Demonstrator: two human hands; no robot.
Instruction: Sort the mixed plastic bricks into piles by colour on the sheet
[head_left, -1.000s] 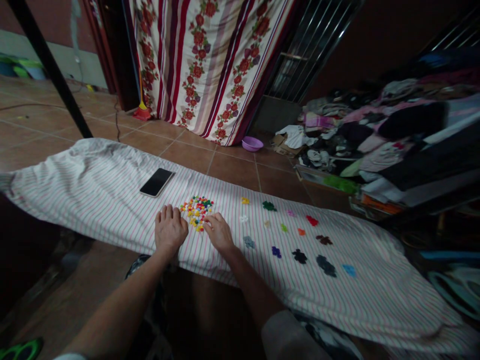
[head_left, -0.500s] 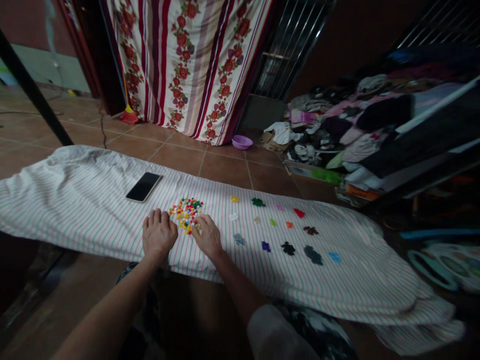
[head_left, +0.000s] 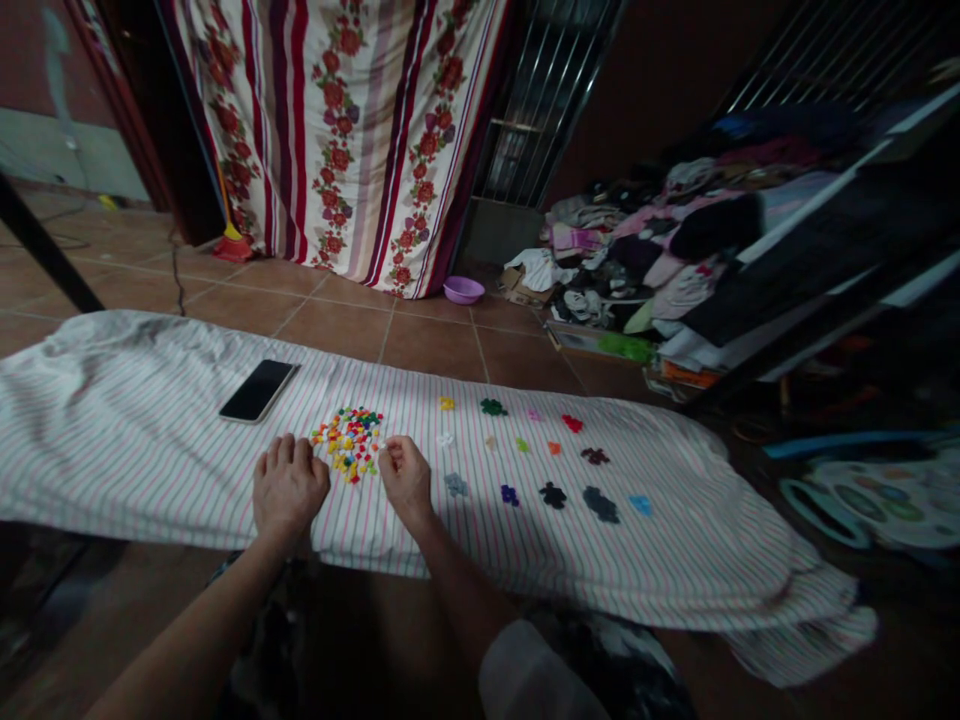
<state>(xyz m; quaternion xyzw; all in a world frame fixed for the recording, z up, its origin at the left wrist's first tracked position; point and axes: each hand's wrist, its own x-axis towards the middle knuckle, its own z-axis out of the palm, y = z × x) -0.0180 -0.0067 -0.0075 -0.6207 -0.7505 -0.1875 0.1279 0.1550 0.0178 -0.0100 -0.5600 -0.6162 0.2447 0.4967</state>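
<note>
My left hand [head_left: 289,488] lies flat on the striped cloth, palm down, its fingers stretched out at the near left edge of a mixed pile of small coloured pieces [head_left: 351,440]. At the pile's right side, my right hand [head_left: 407,483] is closed in a pinch. A pale speck shows at its fingertips, too small to name. To the right lie several small heaps sorted by colour, among them a yellow heap [head_left: 447,403], a white heap [head_left: 445,439], a light grey heap [head_left: 455,485], a dark green heap [head_left: 493,407] and a dark grey heap [head_left: 601,504].
A phone [head_left: 259,391] lies on the striped cloth [head_left: 150,430], left of the pile. Beyond the cloth's far edge, a purple basin [head_left: 463,290] stands on the tiled floor below a flowered curtain [head_left: 337,130]. Clothes [head_left: 660,235] are heaped at the back right.
My right hand has drawn back slightly from the pile, its fingers now pinched together. My left hand stays flat beside the pile. The whole view has shifted, so things sit further left.
</note>
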